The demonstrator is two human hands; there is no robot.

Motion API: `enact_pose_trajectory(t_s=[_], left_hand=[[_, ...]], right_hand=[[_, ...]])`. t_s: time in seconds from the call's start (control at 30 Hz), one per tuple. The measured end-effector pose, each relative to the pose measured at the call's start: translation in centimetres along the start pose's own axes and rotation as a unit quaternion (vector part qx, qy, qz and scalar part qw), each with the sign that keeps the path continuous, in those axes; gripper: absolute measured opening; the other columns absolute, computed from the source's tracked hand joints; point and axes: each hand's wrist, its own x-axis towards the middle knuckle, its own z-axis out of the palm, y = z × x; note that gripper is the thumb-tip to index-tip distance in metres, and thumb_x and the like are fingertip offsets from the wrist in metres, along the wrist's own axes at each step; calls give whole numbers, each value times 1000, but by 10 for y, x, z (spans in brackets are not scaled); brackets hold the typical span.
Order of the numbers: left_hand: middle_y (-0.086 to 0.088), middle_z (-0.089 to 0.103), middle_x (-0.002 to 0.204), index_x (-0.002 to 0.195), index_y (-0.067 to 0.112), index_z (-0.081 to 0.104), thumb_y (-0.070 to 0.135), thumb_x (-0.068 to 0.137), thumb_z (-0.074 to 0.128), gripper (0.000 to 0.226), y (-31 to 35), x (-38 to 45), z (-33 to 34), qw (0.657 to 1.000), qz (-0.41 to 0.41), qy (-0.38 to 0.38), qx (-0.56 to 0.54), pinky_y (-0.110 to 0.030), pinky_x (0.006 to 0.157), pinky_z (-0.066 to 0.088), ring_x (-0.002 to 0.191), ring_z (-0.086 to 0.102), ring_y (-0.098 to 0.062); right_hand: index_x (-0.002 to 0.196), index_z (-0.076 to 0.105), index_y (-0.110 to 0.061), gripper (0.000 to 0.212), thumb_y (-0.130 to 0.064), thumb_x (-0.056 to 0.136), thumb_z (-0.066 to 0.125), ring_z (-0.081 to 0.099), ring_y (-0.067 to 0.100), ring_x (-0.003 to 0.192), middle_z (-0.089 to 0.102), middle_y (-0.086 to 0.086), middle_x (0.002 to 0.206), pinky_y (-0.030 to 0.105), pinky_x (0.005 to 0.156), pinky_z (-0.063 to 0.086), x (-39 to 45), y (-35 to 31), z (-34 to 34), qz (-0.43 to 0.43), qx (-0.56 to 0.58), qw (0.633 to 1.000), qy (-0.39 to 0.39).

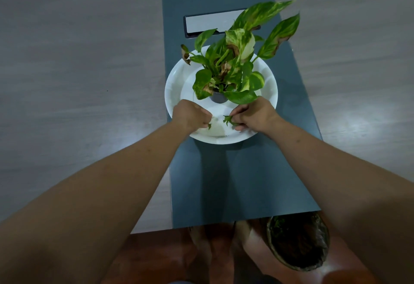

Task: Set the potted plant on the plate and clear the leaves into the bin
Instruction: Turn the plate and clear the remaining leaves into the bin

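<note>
A potted plant with green and yellow leaves, some browned, stands in a small dark pot on a round white plate. Over the plate's near part, my left hand is closed, with a bit of green leaf showing at its fingers. My right hand pinches a small bunch of green leaf pieces. A bin lined with a dark bag stands on the floor under the table's near right edge.
The plate sits on a dark grey strip running down the middle of a light wood-grain table. A rectangular hatch lies behind the plant. Reddish floor and my feet show below the table edge.
</note>
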Motion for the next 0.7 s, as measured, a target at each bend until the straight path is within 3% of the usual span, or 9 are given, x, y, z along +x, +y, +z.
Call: enact_pose_trajectory(t_s=[0.03, 0.07, 0.1, 0.13, 0.17, 0.23, 0.3, 0.47, 0.7], left_hand=[[8, 70, 98, 105, 10, 68, 7, 90, 60, 17, 6, -4, -7, 998, -22, -14, -53, -17, 72, 50, 83, 63, -2], [7, 61, 116, 122, 10, 59, 7, 96, 52, 27, 7, -9, -13, 1000, -18, -14, -15, -17, 76, 46, 103, 59, -5], [0, 55, 135, 131, 6, 53, 7, 99, 47, 33, 4, -10, -19, 1000, 6, -29, 0, -18, 85, 45, 118, 54, -10], [-8, 52, 143, 128, 0, 56, 4, 98, 49, 31, 5, -11, -26, 995, -22, -33, -89, -23, 97, 46, 122, 54, -16], [-16, 56, 140, 114, -5, 64, -2, 94, 55, 21, 2, -7, -30, 983, -25, -46, -174, -30, 102, 48, 116, 59, -21], [-20, 67, 120, 88, -6, 69, -8, 84, 67, 5, -1, -12, -35, 975, -32, -22, -219, -32, 91, 57, 96, 67, -24], [-14, 71, 106, 94, -8, 70, -7, 81, 72, 14, -5, -18, -38, 963, -54, -43, -261, -25, 78, 61, 84, 70, -21], [-11, 71, 97, 99, -11, 69, -9, 80, 71, 20, -1, -41, -19, 954, -45, -92, -282, -25, 80, 60, 87, 70, -20], [-9, 68, 86, 84, -6, 68, -12, 80, 69, 7, 31, -83, 73, 957, 15, -196, -215, -21, 69, 61, 81, 67, -16]], right_hand=[[77, 76, -8, 11, 1, 76, 70, 76, 30, 74, 78, 16, 88, 41, 86, 60, 0, 1, -1, 1, 15, 1000, 0], [77, 77, -8, 11, 1, 76, 72, 76, 30, 73, 78, 14, 86, 40, 85, 60, -2, 2, -3, 0, 31, 1000, -1], [79, 77, -7, 10, 1, 76, 73, 75, 30, 72, 78, 13, 84, 38, 84, 61, -4, 2, -4, 0, 46, 999, -3], [81, 77, -6, 10, 2, 76, 74, 75, 30, 70, 77, 12, 82, 38, 83, 61, -7, 2, -6, -1, 61, 998, -7], [83, 76, -4, 10, 2, 76, 75, 74, 31, 70, 76, 13, 82, 37, 81, 62, -9, 2, -7, 0, 76, 997, -8], [84, 74, -3, 10, 4, 77, 75, 71, 31, 69, 74, 17, 86, 33, 75, 63, -15, 2, -10, 6, 111, 994, -10], [85, 73, -2, 10, 5, 78, 75, 70, 27, 65, 73, 19, 88, 26, 67, 63, -22, 1, -13, 6, 145, 989, -8], [87, 69, 4, 11, 8, 78, 73, 69, 28, 74, 71, 20, 87, 26, 66, 63, -50, 10, -26, 9, 247, 969, 31], [81, 64, 2, 11, 12, 80, 68, 69, 21, 70, 68, 15, 80, 26, 62, 62, -136, 74, -73, 21, 356, 920, 164]])
